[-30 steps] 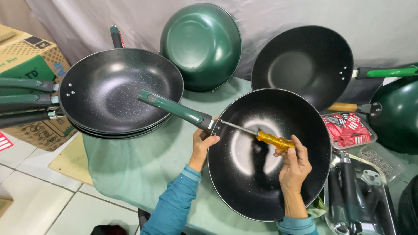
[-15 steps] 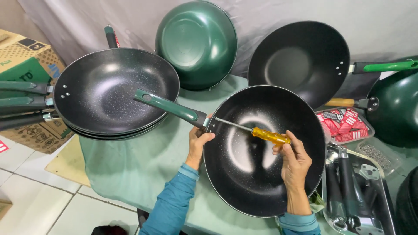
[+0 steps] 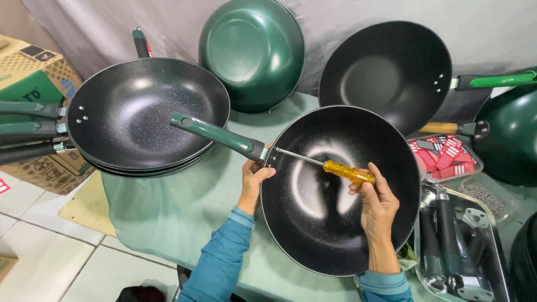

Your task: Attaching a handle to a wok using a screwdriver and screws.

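A black speckled wok (image 3: 330,223) lies on the green-covered table in front of me. Its green handle (image 3: 215,133) points up and left, over a stack of woks. My left hand (image 3: 254,178) grips the wok's rim where the handle joins. My right hand (image 3: 377,201) holds a screwdriver (image 3: 338,168) by its yellow handle inside the bowl. The metal tip touches the inner wall at the handle joint.
A stack of black woks (image 3: 142,114) lies at left beside cardboard boxes (image 3: 31,78). A green wok (image 3: 254,50) and a black wok (image 3: 386,75) lean against the grey backdrop. A metal tray of handles (image 3: 458,240) and a tray of red packets (image 3: 444,154) are at right.
The view has shifted slightly. Both hands keep their grip, and the screwdriver stays at the handle joint with my right hand a little changed around it.
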